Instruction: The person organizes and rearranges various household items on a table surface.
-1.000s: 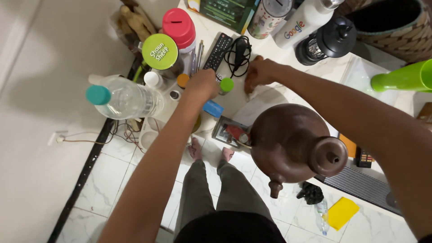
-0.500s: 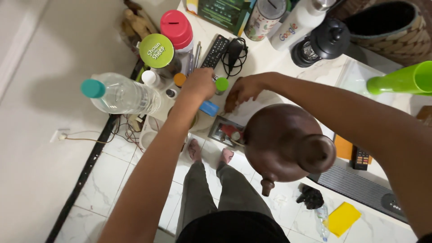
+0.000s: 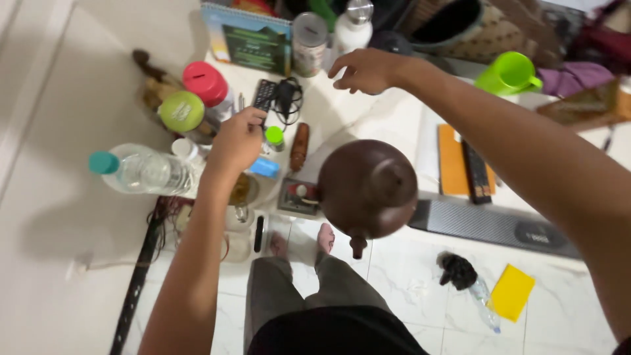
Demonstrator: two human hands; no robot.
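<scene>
A white tabletop (image 3: 388,118) is crowded with a clear water bottle (image 3: 141,172), two lidded canisters, a remote (image 3: 264,94), a small brown piece (image 3: 300,146) and a large brown clay jug (image 3: 368,187). A green mug (image 3: 509,73) and an orange folder (image 3: 451,158) are set farther right.

Both arms stretch forward: the left hand (image 3: 238,140) is curled into a loose fist, the right hand (image 3: 363,70) reaches farther, fingers (image 3: 343,68) spread, palm down.

Small green-capped bottle (image 3: 274,137): upright on the white tabletop (image 3: 388,125), just beside the closed left hand (image 3: 238,139). Brown oblong wooden piece (image 3: 300,146): laid flat lengthwise, just right of the bottle, untouched.
</scene>
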